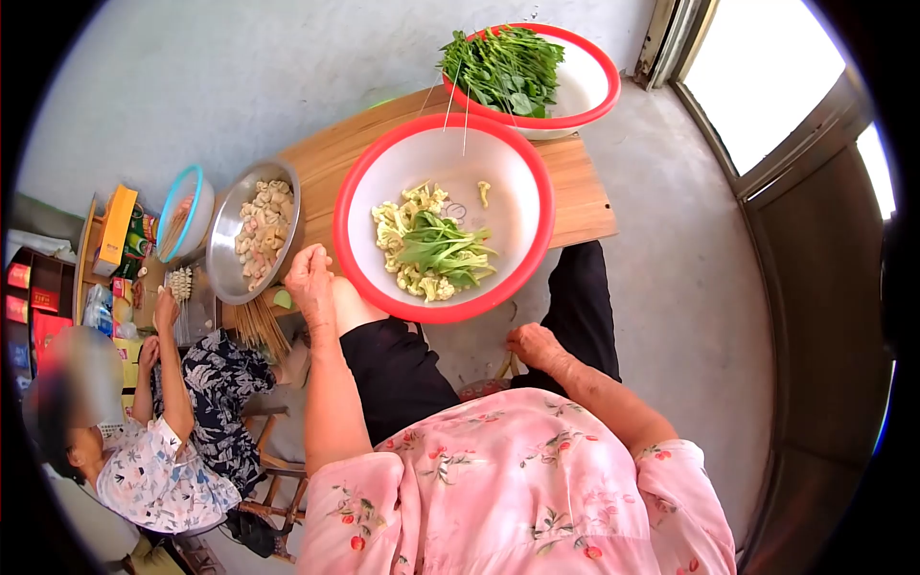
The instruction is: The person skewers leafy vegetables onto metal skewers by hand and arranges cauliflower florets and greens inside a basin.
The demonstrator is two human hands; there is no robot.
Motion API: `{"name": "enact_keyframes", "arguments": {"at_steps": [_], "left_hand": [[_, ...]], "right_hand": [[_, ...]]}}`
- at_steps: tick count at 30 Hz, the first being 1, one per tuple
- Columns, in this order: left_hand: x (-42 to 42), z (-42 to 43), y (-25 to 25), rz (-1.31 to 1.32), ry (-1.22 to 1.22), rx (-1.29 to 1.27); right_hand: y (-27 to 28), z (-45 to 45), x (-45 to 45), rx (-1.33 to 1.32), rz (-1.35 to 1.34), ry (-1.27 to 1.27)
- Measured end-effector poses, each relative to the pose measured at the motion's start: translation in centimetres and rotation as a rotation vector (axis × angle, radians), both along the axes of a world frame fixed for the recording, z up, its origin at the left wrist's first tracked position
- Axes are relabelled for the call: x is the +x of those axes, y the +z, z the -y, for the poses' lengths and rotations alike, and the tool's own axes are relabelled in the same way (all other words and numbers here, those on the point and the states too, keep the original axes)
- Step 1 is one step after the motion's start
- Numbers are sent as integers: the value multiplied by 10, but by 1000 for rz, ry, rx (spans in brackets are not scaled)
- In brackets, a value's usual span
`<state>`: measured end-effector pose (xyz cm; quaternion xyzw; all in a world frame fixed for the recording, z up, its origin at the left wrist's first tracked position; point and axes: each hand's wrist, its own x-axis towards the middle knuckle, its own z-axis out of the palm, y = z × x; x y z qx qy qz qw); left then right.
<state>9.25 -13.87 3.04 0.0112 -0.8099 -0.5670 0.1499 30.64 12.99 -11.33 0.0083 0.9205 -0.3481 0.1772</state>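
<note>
My left hand is raised between a steel bowl of pale food pieces and a red-rimmed white basin, its fingers curled together. Whatever they may hold is too small to make out. Low beside my knee is my right hand, its fingers bent inward. A thin yellowish piece shows just under them; I cannot tell whether it is gripped. Cauliflower florets lie in the basin with a bunch of green leaves over them. Thin skewers cross its far rim.
A second red-rimmed basin holds leafy greens. The wooden table carries the bowls. At left a seated co-worker holds a skewered bundle, near loose skewers and a blue-rimmed bowl. A door stands right.
</note>
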Motion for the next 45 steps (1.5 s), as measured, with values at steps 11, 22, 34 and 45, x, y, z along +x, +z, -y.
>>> {"name": "enact_keyframes", "arguments": {"at_steps": [11,22,34,45], "left_hand": [[37,85,-35,103,344,703],[48,129,-149,667,506,706],[50,157,-182,407,827,1056],[11,96,-137,642,394,698]], "right_hand": [[-16,10,-15,-96,-198,21],[-21,20,-17,-75,82,24],[-46,7,-20,-131,144,-56],[-56,0,-16,-126,217,-78]]}}
